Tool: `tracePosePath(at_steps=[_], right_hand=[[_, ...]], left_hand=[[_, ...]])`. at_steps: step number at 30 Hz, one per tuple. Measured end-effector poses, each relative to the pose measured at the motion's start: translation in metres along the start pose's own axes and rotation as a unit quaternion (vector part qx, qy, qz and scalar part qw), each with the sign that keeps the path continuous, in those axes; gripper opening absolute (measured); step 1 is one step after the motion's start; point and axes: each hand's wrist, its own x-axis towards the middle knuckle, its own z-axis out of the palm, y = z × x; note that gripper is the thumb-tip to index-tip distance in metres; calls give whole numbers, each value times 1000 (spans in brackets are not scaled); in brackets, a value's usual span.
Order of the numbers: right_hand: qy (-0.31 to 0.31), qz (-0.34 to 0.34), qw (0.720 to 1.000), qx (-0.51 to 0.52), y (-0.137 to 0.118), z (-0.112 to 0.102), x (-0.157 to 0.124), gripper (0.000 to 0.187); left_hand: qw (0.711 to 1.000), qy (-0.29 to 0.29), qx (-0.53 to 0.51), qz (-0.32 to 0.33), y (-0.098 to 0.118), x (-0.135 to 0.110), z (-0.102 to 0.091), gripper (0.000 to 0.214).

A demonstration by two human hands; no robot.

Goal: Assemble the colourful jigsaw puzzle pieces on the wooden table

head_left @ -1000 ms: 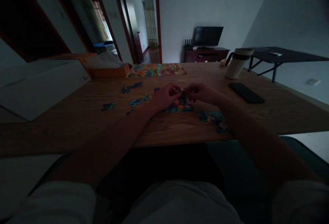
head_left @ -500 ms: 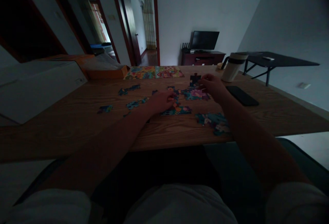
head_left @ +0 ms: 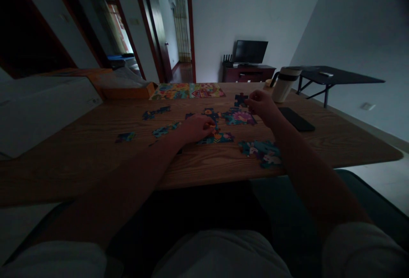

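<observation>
My right hand (head_left: pixel 261 104) is at the far side of the wooden table, its fingertips pinched at the right edge of a dark jigsaw puzzle piece (head_left: pixel 240 99). Just in front of that piece lies a joined section with a pink figure (head_left: pixel 241 117). My left hand (head_left: pixel 198 127) rests over another joined section (head_left: pixel 220 137), fingers curled down near an orange patch; what is between them is too dark to make out. Nearer me on the right is a section with pale rabbit-like figures (head_left: pixel 263 152), partly behind my right forearm.
Loose puzzle pieces (head_left: pixel 156 112) lie to the left, with more (head_left: pixel 126 136) further left. A colourful picture sheet (head_left: pixel 191 90) lies at the back. A white box (head_left: pixel 47 107) and orange tray (head_left: pixel 128 92) stand left; a mug (head_left: pixel 285 85) and black phone (head_left: pixel 297 119) are right.
The whole view has shifted slightly. My right hand stays at the dark puzzle piece, with its wrist a little higher. My left hand stays over the same section, barely moved.
</observation>
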Motion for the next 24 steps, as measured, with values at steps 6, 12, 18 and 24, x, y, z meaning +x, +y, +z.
tracePosePath(at_steps=[6, 12, 18, 24], right_hand=[[-159, 23, 956, -244, 8, -8, 0, 27], [-309, 29, 870, -382, 11, -14, 0, 22], [-315, 64, 867, -380, 8, -14, -3, 21], [-313, 22, 897, -312, 13, -16, -1, 30]], left_hand=[[1000, 1, -2, -4, 0, -2, -1, 29], [1000, 1, -3, 1, -1, -2, 0, 28], [1000, 5, -2, 7, -2, -2, 1, 30], [1000, -6, -11, 10, -2, -1, 0, 29]])
